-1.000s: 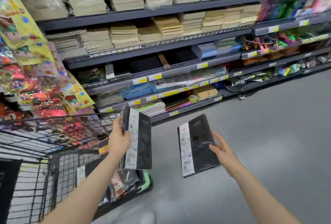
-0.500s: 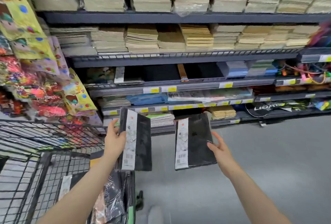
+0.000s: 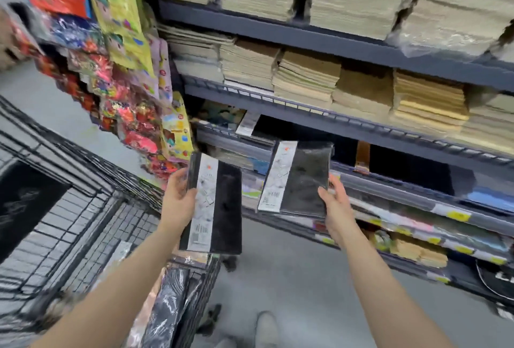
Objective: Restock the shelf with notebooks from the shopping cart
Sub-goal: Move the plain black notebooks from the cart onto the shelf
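From the head camera, the left hand (image 3: 178,194) grips a black notebook (image 3: 219,208) by its left edge, thumb across the white label strip, holding it upright above the corner of the wire shopping cart (image 3: 83,208); the right hand (image 3: 335,203) holds a second black notebook (image 3: 303,178) by its lower right corner, fingers curled behind the cover and thumb on its front, tilted and raised in front of the dark shelf (image 3: 389,136) level whose wire rail runs just behind it; the two notebooks are near one another but apart; more wrapped dark items (image 3: 169,300) lie in the cart; stacks of tan paper pads (image 3: 306,78) fill the upper levels; bright packets (image 3: 130,114) hang to the left.
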`<state>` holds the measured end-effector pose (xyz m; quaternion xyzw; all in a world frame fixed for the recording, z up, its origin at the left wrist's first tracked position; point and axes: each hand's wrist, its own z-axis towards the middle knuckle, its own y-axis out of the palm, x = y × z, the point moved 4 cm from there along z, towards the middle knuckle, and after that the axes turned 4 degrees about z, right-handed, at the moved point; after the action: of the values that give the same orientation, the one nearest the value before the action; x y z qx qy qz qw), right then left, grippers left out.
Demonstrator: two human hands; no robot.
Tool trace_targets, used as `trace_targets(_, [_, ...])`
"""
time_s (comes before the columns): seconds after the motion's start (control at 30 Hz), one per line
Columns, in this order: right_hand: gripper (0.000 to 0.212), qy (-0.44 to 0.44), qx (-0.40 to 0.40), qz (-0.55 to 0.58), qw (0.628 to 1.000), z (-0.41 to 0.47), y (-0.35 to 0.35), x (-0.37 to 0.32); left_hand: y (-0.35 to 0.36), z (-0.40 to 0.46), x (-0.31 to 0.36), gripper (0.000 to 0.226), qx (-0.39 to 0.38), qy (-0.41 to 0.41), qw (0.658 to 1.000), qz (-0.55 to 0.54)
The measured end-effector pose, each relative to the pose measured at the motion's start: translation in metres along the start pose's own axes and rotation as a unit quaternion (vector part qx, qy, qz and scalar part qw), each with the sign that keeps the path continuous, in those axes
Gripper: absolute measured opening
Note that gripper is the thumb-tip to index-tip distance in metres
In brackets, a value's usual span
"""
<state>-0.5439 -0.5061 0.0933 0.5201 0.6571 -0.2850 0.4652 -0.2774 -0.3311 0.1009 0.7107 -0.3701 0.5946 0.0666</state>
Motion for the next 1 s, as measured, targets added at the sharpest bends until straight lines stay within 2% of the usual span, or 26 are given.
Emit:
trace_targets(0.2, [0.05,0.013,-0.044,0.032,0.998,0.082,0.045,0.001,0.003,0.024,-0.007,0.043,0.08,-0.021,0.996,-0.02])
trace_targets(0.47, [0.055,0.008,-0.067,0.023,0.997,0.157,0.105,-0.009,0.007,0.051,-0.006,0.04,0.098,-0.028,0.994,-0.04])
trace_targets(0.57, [0.06,-0.03,-0.048,-0.062,0.996,0.168,0.11,-0.011,0.008,0.057,-0.006,0.038,0.092,-0.034,0.994,-0.055])
trace_targets(0.7, [0.077,-0.092,-0.1,-0.207,0.969,0.153,0.1,0.001,0.011,0.06,-0.005,0.037,0.07,-0.049,0.994,-0.072])
trace_targets(0.8, [0.086,-0.094,-0.126,-0.266,0.951,0.137,0.095,0.018,0.013,0.065,-0.008,0.039,0.044,-0.06,0.994,-0.079])
trace_targets(1.0, [0.048,-0.181,-0.052,-0.335,0.923,0.136,0.109,0.021,0.006,0.072,-0.006,0.039,0.017,-0.056,0.994,-0.089])
